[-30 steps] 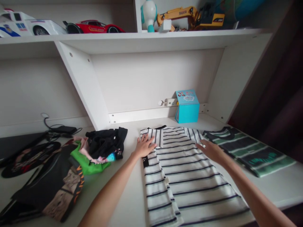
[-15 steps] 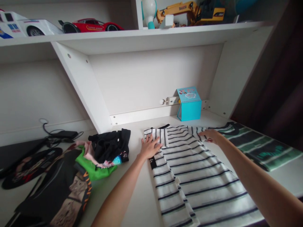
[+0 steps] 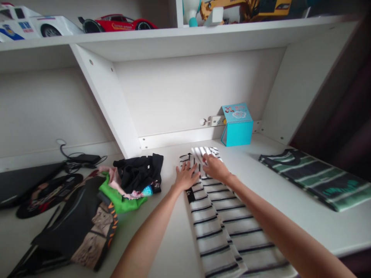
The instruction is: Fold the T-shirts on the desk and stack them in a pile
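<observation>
A white shirt with black stripes lies on the white desk, its left part folded inward lengthwise. My left hand rests flat on the folded part near the top, fingers spread, beside a black label. My right hand is over the shirt's upper middle, fingers closed on the striped cloth, which is blurred where it is lifted and folded over. The right forearm covers some of the shirt's right edge.
A folded green and black striped shirt lies to the right. Crumpled black clothing, green cloth and a dark bag are on the left. A blue desk calendar stands behind; toy cars sit on the shelf above.
My right hand has moved left, carrying the shirt's right sleeve and side inward over the middle. My left hand stays pressed on the shirt. The view has shifted slightly.
</observation>
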A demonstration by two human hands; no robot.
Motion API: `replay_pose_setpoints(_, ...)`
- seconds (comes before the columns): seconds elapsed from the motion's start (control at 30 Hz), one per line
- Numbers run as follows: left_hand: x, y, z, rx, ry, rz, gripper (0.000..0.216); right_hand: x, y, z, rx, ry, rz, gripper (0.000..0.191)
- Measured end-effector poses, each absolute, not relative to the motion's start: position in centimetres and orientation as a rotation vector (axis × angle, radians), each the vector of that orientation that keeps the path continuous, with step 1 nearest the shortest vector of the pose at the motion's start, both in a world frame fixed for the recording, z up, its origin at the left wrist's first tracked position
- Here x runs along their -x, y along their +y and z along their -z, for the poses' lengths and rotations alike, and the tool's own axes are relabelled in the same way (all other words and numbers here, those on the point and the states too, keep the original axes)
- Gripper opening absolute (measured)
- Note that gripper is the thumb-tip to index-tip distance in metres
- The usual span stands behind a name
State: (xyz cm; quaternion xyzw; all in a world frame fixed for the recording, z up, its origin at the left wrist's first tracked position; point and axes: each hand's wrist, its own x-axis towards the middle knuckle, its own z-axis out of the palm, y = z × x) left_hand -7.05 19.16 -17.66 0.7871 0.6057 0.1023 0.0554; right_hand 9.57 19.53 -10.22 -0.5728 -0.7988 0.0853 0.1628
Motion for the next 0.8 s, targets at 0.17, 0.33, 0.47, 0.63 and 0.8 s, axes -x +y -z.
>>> replay_pose_setpoints(0.17, 7.2, 19.4, 17.9, -2.353, 1.827, -0.388, 0.046, -8.8, 15.3, 11.9, 1.534, -2.463, -0.246, 0.041)
replay_pose_setpoints(0.33, 7.5, 19.8, 17.3, -2.136, 1.776, -0.609, 0.042, -16.9, 11.8, 13.3, 1.503, -2.476, -0.251, 0.043)
replay_pose_setpoints(0.47, 7.5, 20.8, 16.5, -1.937, 1.833, -0.68, 0.044, -25.2, 9.2, 15.9, 1.573, -2.367, -0.312, 0.053)
replay_pose_setpoints(0.63, 6.4, 22.8, 14.8, -1.809, 1.979, -0.638, 0.046, -30.2, 7.5, 16.8, 1.733, -2.332, -0.541, 0.045)
replay_pose_setpoints(0.8, 4.6, 24.8, 13.3, -1.807, 2.013, -0.686, 0.018, -28.9, 6.0, 14.6, 1.593, -2.197, -0.33, 0.017)
